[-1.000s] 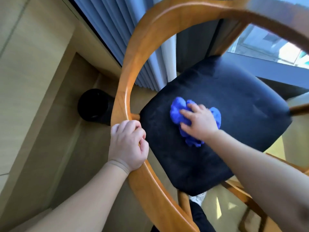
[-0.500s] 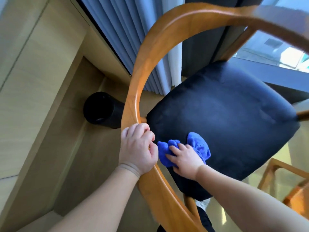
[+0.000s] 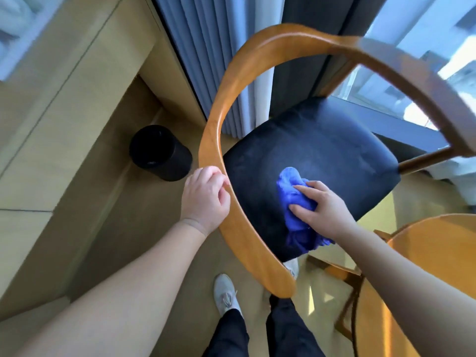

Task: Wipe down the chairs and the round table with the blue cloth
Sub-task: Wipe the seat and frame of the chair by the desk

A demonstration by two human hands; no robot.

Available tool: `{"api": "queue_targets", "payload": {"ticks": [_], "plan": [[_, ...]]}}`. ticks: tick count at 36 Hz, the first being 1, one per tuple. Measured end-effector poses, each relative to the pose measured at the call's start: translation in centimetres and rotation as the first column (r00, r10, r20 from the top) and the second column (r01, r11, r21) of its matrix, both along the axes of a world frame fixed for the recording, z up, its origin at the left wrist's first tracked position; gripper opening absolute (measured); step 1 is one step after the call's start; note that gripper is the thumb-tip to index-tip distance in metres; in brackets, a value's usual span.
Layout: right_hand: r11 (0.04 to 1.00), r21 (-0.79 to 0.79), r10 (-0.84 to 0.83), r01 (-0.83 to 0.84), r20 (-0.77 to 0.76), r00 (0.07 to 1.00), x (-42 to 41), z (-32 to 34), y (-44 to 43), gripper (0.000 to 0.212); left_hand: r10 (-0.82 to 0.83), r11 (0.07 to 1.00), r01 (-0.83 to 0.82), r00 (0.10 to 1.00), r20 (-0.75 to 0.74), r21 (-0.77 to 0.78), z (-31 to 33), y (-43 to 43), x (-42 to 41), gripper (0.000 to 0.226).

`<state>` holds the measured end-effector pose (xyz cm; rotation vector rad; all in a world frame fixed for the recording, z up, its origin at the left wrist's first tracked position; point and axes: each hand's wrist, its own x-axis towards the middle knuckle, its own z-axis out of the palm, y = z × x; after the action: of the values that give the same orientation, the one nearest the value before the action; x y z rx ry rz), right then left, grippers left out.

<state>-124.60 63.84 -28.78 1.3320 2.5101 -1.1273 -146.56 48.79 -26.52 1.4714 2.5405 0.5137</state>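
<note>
I see the wooden chair (image 3: 216, 140) filling most of the view, its curved backrest rail arching from lower centre up and round to the right, dark blue seat cushion (image 3: 322, 150) inside the curve. Round table (image 3: 438, 253) shows only as an orange-brown edge at lower right, just beside the chair's front corner. Curtain (image 3: 206, 47) hangs behind the chair, window glass to its right. Wood-look floor (image 3: 90, 202) on the left, pale cabinet panel above it. Black bin (image 3: 159, 153) stands on the floor left of the chair, near the rail but apart from it. Both forearms are bare. Left hand (image 3: 206, 199) is curled closed around the backrest rail on its left side, fingers wrapped over the wood. Right hand (image 3: 322, 204) lies on the blue cloth (image 3: 296, 204), fingers spread partly open and pressing down, not a full fist; thumb side I can't make out. The cloth is bunched, lying on the front-left part of the seat cushion, one end trailing toward the cushion's near edge under the wrist. Dark trousers and a light grey shoe (image 3: 225, 295) at bottom centre, shoe on the floor below the rail's end. Slight motion blur throughout.
</note>
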Motion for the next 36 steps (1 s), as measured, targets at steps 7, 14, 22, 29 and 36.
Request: {"api": "queue_targets", "payload": {"ticks": [7,14,22,29,36], "plan": [[0.954,-0.179,-0.235,0.24,0.048,0.971,-1.9,7.6,-7.6,0.047,0.068,0.998,-0.068,0.996,0.049,-0.015,2.6,-8.1,1.8,0.013],[0.986,0.013,0.143,-0.169,0.466,0.873,1.0,4.4,-15.5,0.099,0.08,0.996,-0.078,0.995,0.063,-0.045,3.4,-13.0,1.5,0.019],[0.995,0.061,0.062,-0.076,0.207,0.976,0.3,3.0,-15.2,0.105,0.046,0.996,-0.042,0.997,0.054,-0.078,1.7,-14.0,0.2,0.017],[0.987,0.154,0.014,-0.047,0.207,0.978,-3.8,2.0,-14.7,0.098,0.063,0.996,-0.059,0.996,0.065,-0.067,1.2,-14.5,-0.8,0.016],[0.992,0.125,-0.043,0.019,0.196,0.98,-8.0,1.4,-13.4,0.091,0.104,0.992,-0.098,0.992,0.073,-0.076,1.5,-14.4,-2.2,0.013]]}}
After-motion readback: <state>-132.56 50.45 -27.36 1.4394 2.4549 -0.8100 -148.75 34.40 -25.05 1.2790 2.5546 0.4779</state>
